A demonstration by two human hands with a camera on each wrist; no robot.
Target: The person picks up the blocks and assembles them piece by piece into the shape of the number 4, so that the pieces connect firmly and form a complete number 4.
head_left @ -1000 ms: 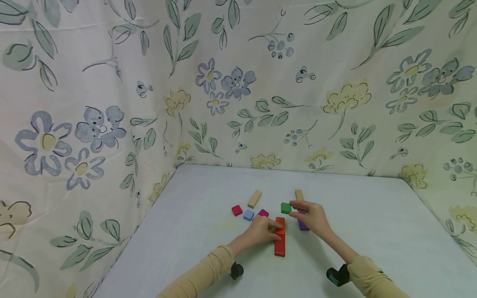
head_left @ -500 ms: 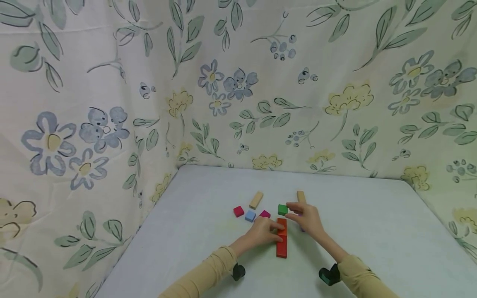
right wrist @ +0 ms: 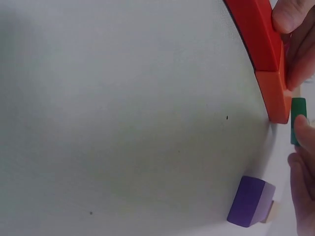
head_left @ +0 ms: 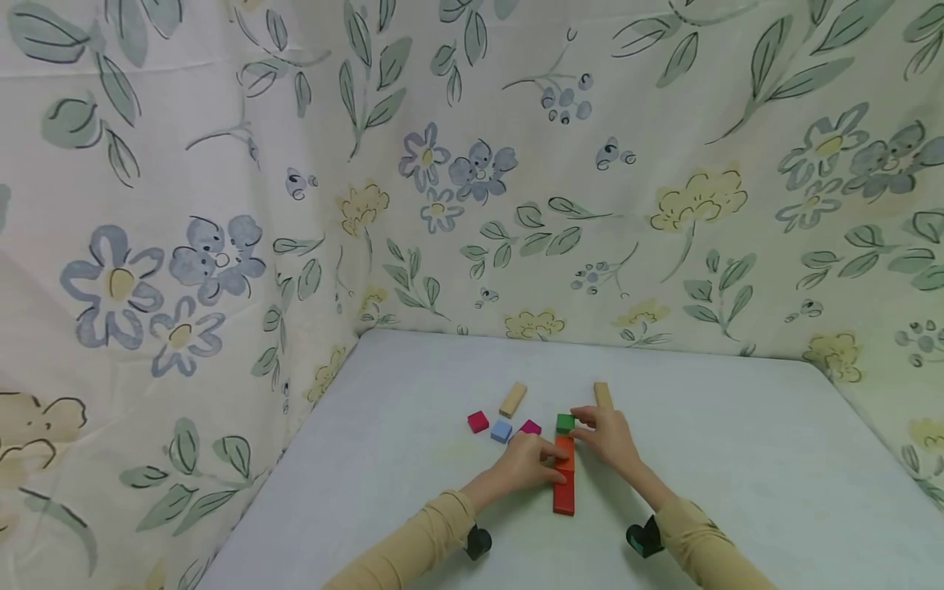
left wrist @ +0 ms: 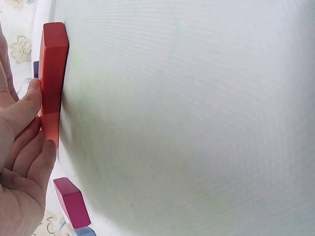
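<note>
A cream cloth (head_left: 442, 274), softly creased and printed with leaves and flowers, hangs behind the bench (head_left: 737, 434), whose pale top shows a fine ribbed texture up close. Two wrinkled tan sleeves (head_left: 413, 537) reach in over it. The left hand (head_left: 519, 463) is partly spread, its tips resting on two smooth, flat-sided blocks laid end to end: the red block (head_left: 564, 496) nearer the person, the orange block (head_left: 564, 443) beyond. The right hand (head_left: 612, 438) is nearly closed, thumb and finger pinching the small green block (head_left: 565, 424) just past the orange one's far end; I cannot tell whether those touch. Two slim bare-wood sticks (head_left: 513, 400) lie farther back. A six-faced purple block (right wrist: 248, 201) sits to the right. Left of the row are small crimson (head_left: 478, 421), blue (head_left: 501, 431) and magenta (head_left: 530, 428) blocks.
</note>
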